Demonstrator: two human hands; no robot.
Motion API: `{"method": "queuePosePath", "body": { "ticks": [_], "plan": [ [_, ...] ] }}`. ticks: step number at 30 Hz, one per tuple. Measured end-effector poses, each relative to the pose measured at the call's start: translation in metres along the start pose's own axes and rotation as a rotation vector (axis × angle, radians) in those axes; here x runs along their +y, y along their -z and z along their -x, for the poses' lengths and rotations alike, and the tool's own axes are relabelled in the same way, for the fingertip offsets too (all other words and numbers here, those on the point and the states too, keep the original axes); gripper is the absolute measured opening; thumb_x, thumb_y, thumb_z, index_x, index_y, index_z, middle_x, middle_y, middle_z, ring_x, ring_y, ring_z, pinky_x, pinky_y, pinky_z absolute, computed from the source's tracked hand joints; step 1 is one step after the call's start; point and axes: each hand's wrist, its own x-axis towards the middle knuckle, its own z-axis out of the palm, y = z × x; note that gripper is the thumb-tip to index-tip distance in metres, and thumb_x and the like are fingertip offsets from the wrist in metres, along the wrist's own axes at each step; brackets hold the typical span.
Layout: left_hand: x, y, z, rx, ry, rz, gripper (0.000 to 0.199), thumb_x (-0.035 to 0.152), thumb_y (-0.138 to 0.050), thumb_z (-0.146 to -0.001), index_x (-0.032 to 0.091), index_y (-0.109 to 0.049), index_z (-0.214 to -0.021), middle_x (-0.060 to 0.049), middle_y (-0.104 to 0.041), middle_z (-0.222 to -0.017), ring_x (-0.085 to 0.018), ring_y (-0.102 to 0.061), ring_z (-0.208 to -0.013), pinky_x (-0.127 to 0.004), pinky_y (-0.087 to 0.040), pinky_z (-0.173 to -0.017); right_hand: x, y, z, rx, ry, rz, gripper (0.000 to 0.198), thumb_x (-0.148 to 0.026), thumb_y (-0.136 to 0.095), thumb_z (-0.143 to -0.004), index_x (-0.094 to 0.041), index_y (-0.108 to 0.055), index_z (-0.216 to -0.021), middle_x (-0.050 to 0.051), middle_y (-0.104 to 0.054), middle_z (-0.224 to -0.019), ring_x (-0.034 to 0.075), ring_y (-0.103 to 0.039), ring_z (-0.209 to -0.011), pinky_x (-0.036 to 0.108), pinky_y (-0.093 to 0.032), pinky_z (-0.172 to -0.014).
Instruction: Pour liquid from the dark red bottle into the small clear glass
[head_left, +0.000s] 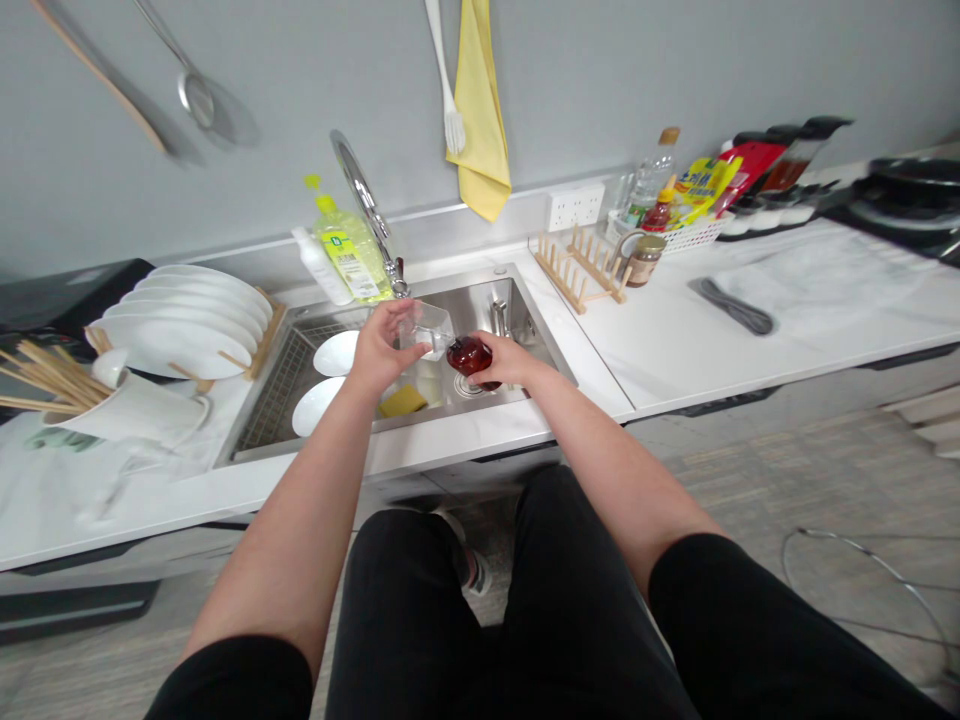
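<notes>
Over the sink [540, 340], my left hand [384, 347] grips a small clear container [427, 325], its thumb along the near side. My right hand [501, 360] is wrapped round a dark red bottle [466, 355], which lies tilted with its black top toward the clear container. Whether the bottle top touches the container I cannot tell. Two white bowls [336, 353] sit in the left part of the sink, next to my left forearm. Below the clear container, a yellow sponge [403, 401] lies in the basin.
A faucet [367, 200], a yellow-green soap bottle [349, 250] and a white bottle [321, 265] stand behind the sink. White plates [180, 320] fill a rack at left, near a chopstick holder [142, 405]. To the right are a wooden rack [581, 270] and a jar [646, 262].
</notes>
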Motion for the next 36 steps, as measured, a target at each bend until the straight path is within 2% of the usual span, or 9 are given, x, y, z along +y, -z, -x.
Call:
{"method": "queuePosePath", "body": {
  "ticks": [19, 36],
  "plan": [
    [0.0024, 0.0019, -0.0016, -0.026, 0.0, -0.007, 0.089, 0.05, -0.107, -0.062, 0.024, -0.064, -0.136, -0.016, -0.076, -0.138, -0.036, -0.074, -0.134, -0.051, -0.062, -0.111, 0.0013, -0.001, 0.0, -0.001, 0.022, -0.013, 0.081, -0.032, -0.102, -0.066, -0.027, -0.069, -0.14, 0.004, -0.082, -0.126, 0.03, -0.08, -0.111, 0.046, -0.062, -0.105],
    [0.0098, 0.0001, -0.0086, -0.036, 0.005, -0.036, 0.086, 0.046, -0.107, -0.061, 0.025, -0.067, -0.135, -0.013, -0.077, -0.136, -0.035, -0.075, -0.131, -0.052, -0.062, -0.111, -0.0045, 0.001, 0.0025, 0.004, 0.008, -0.023, 0.081, -0.03, -0.102, -0.066, -0.026, -0.069, -0.14, 0.005, -0.082, -0.126, 0.03, -0.079, -0.114, 0.047, -0.061, -0.107]
  ]
}}
